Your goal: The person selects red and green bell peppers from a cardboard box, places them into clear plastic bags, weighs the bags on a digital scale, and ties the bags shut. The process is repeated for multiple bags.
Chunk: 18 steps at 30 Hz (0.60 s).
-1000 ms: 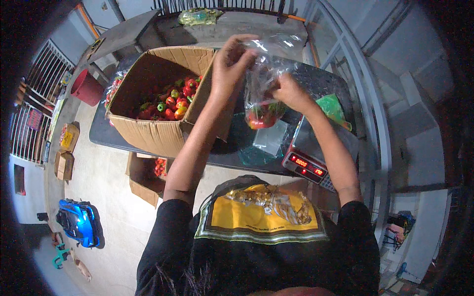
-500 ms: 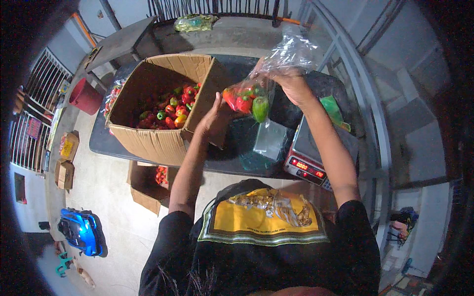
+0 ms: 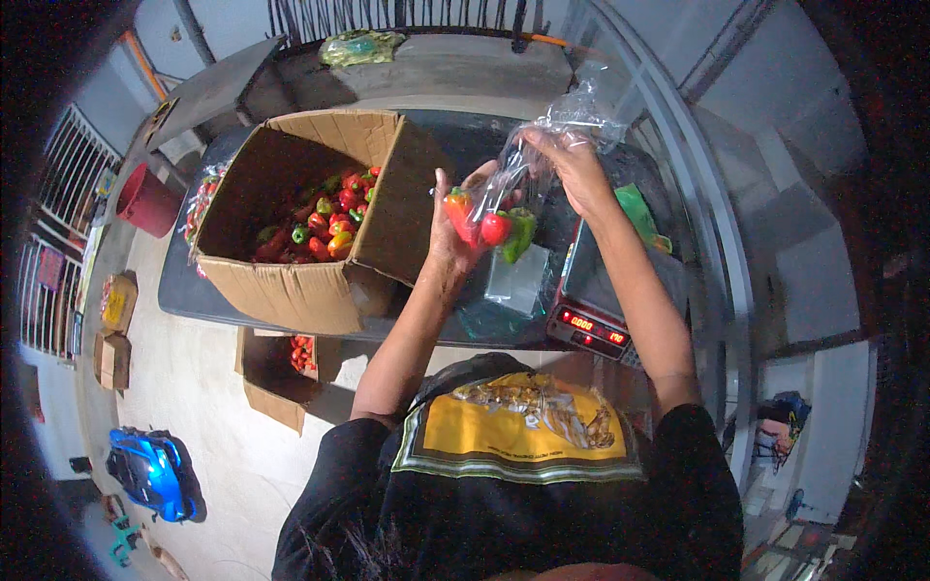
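A clear plastic bag [image 3: 504, 179] with red and green peppers [image 3: 496, 229] in its lower end hangs between my hands above the table. My left hand [image 3: 449, 232] cups the filled end from the left, its thumb up and its fingers partly behind the bag. Up at the bag's gathered neck, my right hand [image 3: 573, 167] pinches the plastic, and loose film sticks out past the fingers. To the left stands an open cardboard box [image 3: 281, 281] with many red, green and orange peppers inside. A digital scale [image 3: 593, 329] with a lit red display sits below my right forearm.
On the dark table [image 3: 184, 281] lie a stack of clear bags [image 3: 515, 283] and a green packet [image 3: 639, 215]. A smaller carton [image 3: 271, 392] with red peppers is on the floor. Further left are a red bin [image 3: 147, 200] and a blue ride-on toy car [image 3: 150, 474].
My left hand has moved from beside the bag to under and around its filled end. The right hand still grips the neck, and the view has shifted slightly.
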### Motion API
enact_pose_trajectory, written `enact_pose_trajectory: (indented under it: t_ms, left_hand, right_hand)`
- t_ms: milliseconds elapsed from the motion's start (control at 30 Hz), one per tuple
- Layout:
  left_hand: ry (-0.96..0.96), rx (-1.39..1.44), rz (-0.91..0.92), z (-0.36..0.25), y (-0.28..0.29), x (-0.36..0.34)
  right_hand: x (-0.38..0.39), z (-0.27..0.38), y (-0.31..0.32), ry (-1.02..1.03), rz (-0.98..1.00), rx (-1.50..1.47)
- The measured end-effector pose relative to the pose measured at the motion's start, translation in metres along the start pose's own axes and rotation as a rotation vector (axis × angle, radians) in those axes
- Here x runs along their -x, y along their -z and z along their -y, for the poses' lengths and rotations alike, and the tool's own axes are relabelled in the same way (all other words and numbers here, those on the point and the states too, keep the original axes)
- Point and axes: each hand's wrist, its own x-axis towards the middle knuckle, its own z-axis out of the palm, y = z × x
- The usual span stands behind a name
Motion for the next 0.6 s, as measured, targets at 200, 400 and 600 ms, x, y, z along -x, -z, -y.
enact_pose_trajectory:
  t_ms: [200, 400, 600]
  left_hand:
    - [0.023, -0.095, -0.203, 0.025, 0.027, -0.008]
    - [-0.16, -0.117, -0.216, 0.031, 0.015, 0.002]
    - [-0.38, -0.651, -0.117, 0.022, -0.022, 0.014]
  right_hand:
    - [0.012, -0.003, -0.024, 0.008, -0.059, -0.04]
    - [0.011, 0.024, -0.022, 0.145, 0.105, -0.07]
    - [0.001, 0.044, -0.021, 0.227, 0.175, -0.053]
